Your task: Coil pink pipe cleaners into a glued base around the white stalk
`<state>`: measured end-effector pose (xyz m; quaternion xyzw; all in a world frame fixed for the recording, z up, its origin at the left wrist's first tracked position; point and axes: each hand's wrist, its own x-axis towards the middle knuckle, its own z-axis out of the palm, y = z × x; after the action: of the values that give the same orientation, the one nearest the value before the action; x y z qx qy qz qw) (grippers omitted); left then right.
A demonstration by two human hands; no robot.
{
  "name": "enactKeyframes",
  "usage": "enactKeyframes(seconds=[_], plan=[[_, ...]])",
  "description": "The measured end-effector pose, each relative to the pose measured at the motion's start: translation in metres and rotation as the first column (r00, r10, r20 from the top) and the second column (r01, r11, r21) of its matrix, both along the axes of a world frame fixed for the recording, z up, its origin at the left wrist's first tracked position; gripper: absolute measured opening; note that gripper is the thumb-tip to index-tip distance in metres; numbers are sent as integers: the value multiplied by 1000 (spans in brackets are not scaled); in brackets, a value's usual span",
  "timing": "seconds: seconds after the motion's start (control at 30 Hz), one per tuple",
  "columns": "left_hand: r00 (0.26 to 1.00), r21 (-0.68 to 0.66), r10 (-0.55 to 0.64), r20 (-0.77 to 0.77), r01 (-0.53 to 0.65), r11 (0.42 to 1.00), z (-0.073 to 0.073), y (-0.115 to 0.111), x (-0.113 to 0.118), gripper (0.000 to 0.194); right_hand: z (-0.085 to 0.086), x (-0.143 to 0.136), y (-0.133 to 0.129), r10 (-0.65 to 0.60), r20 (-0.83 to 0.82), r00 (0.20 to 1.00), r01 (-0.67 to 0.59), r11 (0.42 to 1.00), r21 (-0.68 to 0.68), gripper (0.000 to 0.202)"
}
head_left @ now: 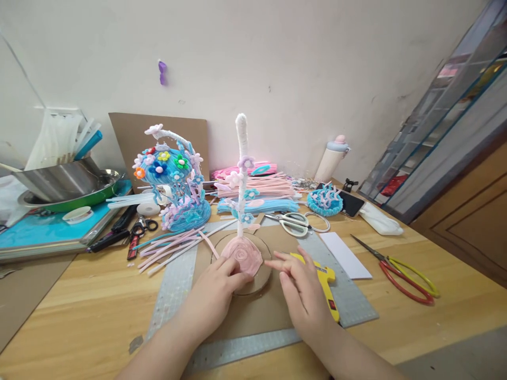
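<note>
A flat coil of pink pipe cleaner [242, 253] lies on a cardboard piece [253, 316], inside a drawn circle. Behind it rises a white fuzzy stem [242, 134] with pastel fuzzy flowers attached along it. Bent over the coil's front left edge, my left hand [216, 287] presses and holds it with thumb and fingers. A loose pink strip [209, 244] sticks out near those fingers. At the coil's right, my right hand [303, 287] is open, its fingers apart and holding nothing. Just behind that hand, partly hidden by it, lies a yellow hot glue gun [328, 285].
A grey cutting mat [174, 282] lies under the cardboard. Red-and-yellow scissors [407, 279] and a white card [346, 256] are at right. White-handled scissors [293, 224], pipe cleaner bundles [261, 186] and a decorated blue fuzzy piece [178, 179] stand behind. Metal bowls [67, 182] are at left.
</note>
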<state>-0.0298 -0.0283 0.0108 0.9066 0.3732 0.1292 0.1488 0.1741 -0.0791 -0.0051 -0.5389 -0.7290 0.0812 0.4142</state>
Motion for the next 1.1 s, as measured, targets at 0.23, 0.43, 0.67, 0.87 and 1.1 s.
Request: enactKeyframes(seconds=[0.23,0.43,0.67,0.87,1.1], plan=[[999,12,-18,35,18,1000,2,0,0,42,8,-9,-2,114,98,989,-104,989,-104,28],[1000,8,-16,25,16,1000,2,-1,0,40,8,-13,-2,151,164,975,-130,983,-133,16],[999,-4,0,43,0,1000,2,-2,1,29,3,-13,-5,140,138,980,-128,988,-88,16],[992,-37,67,108,-63,997,-1,1,1,17,8,-18,-5,184,161,970,-157,973,-168,14],[972,-49,178,153,-173,984,-5,2,2,18,3,-17,-3,76,235,969,-47,991,-125,26]])
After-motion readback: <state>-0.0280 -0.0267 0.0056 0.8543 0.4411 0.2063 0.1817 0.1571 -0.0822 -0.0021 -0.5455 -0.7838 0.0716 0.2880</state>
